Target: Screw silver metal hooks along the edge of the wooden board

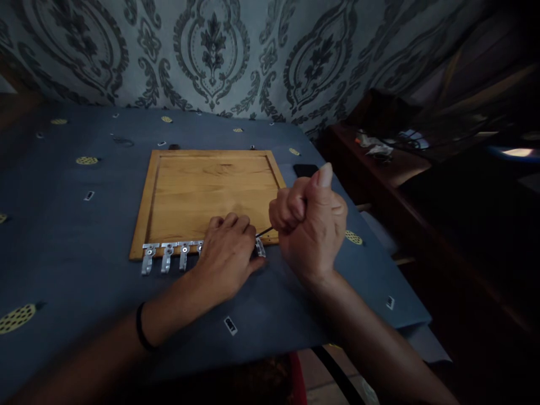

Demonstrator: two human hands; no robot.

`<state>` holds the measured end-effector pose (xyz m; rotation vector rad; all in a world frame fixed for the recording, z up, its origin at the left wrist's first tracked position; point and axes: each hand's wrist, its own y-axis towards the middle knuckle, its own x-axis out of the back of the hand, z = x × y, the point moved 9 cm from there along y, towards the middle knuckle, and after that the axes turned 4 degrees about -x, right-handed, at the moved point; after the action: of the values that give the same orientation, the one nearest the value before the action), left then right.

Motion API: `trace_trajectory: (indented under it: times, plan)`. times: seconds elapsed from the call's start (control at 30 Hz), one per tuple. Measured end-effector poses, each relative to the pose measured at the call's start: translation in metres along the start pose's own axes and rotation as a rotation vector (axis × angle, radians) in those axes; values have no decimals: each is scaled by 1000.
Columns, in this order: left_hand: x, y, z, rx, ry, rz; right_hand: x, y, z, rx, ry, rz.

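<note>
A framed wooden panel [211,191] lies flat on the cloth-covered table. Along its near edge runs a metal hook rail [184,250] with several silver hooks hanging past the wood; screw heads show on some. My left hand [228,253] is closed over the right part of the rail, fingers bent on the panel and thumb at the rightmost hook. My right hand [312,219] makes a fist, thumb up, around a screwdriver [265,231]. Only its thin dark shaft shows, slanting down-left to that end hook; the handle is hidden, and the tip cannot be made out.
A dark phone-like slab [305,170] lies behind my right hand. The blue tablecloth [84,242] meets a patterned curtain [211,56] at the back. To the right, a lower brown shelf [405,174] carries cluttered small items. A red-rimmed container [297,377] stands below the near edge.
</note>
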<state>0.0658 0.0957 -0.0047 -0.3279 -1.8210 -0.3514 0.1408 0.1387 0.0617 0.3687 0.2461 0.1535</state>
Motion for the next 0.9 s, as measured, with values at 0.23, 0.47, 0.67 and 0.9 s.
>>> trace_trajectory:
  times: [0.23, 0.47, 0.67, 0.9]
  plan:
    - [0, 1, 0, 12, 0, 15, 6, -5, 4, 33, -111, -175]
    - [0, -1, 0, -3, -11, 9, 10, -3, 15, 65, -21, -153]
    - [0, -2, 1, 2, -6, -7, 27, -1, 31, 118, -93, -99]
    - [1, -1, -1, 2, -4, -5, 23, -5, 14, 56, 16, -98]
